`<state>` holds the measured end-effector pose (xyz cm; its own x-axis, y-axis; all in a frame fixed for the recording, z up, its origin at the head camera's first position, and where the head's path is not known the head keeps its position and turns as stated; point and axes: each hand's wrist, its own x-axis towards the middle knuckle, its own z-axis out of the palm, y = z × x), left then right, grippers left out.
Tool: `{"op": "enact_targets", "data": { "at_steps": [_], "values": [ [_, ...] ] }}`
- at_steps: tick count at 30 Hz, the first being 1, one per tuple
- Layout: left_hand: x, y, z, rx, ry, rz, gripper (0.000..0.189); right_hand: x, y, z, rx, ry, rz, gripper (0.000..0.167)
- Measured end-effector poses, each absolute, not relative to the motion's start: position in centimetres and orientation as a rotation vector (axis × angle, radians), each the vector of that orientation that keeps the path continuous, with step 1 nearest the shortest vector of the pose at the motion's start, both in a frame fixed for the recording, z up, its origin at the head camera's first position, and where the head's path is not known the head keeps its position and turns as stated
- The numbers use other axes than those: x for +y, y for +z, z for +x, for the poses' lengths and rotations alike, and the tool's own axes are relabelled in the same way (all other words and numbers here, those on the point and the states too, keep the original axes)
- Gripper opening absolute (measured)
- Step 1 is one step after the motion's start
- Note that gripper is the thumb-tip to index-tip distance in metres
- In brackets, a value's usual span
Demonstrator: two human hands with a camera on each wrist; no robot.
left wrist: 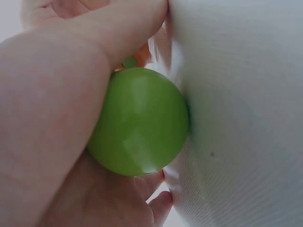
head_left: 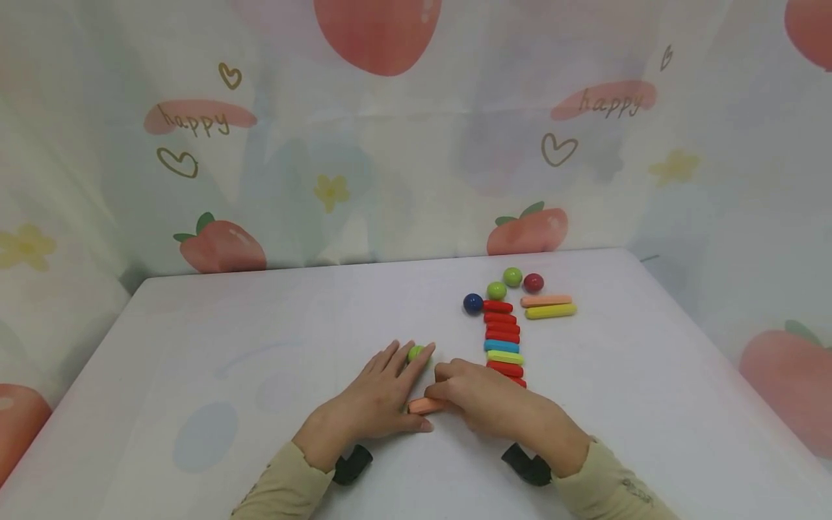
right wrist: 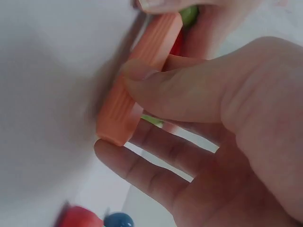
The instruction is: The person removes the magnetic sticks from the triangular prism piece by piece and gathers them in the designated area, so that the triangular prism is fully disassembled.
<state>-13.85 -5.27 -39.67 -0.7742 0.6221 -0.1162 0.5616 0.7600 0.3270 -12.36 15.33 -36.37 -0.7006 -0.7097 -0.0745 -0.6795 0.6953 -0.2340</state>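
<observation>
My left hand [head_left: 375,397] lies palm down on the white table, its fingers straight and slightly spread. A glossy green ball [head_left: 417,353] shows between its fingertips. The left wrist view has a large green ball [left wrist: 139,122] under the palm, against the tabletop. Just right of that hand, my right hand [head_left: 490,399] pinches a peach-orange ribbed stick [right wrist: 135,82] between thumb and fingers. One end of the stick [head_left: 424,406] points at the left hand, close to its thumb. Behind the stick, the right wrist view gives glimpses of something red [right wrist: 177,45] and something green [right wrist: 189,16].
Beyond the right hand runs a column of short sticks: several red [head_left: 500,318], one blue [head_left: 502,347], one lime [head_left: 505,357]. A navy ball [head_left: 473,303], two green balls [head_left: 497,290] and a dark red ball [head_left: 534,282] sit behind. Peach [head_left: 546,300] and yellow [head_left: 551,311] sticks lie right.
</observation>
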Motion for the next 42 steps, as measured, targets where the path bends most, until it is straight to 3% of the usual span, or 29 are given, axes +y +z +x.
{"op": "enact_targets", "data": {
  "at_steps": [7,16,25,42],
  "values": [
    [-5.2,-39.8,-13.9,2.753,0.380,0.906,0.104,16.2,-35.0,-12.3,2.795,-0.224,-1.086,0.028],
    [-5.3,-39.7,-13.9,2.745,0.397,0.915,0.104,17.7,-34.2,-12.7,2.856,-0.345,-1.117,0.020],
    [-5.1,-39.7,-13.9,2.748,0.385,0.898,0.105,19.0,-33.5,-13.2,2.922,-0.349,-1.019,0.029],
    [-5.1,-39.8,-13.9,2.742,0.406,0.881,0.104,23.2,-32.2,-14.2,3.037,-0.510,-0.796,0.019]
  ]
}}
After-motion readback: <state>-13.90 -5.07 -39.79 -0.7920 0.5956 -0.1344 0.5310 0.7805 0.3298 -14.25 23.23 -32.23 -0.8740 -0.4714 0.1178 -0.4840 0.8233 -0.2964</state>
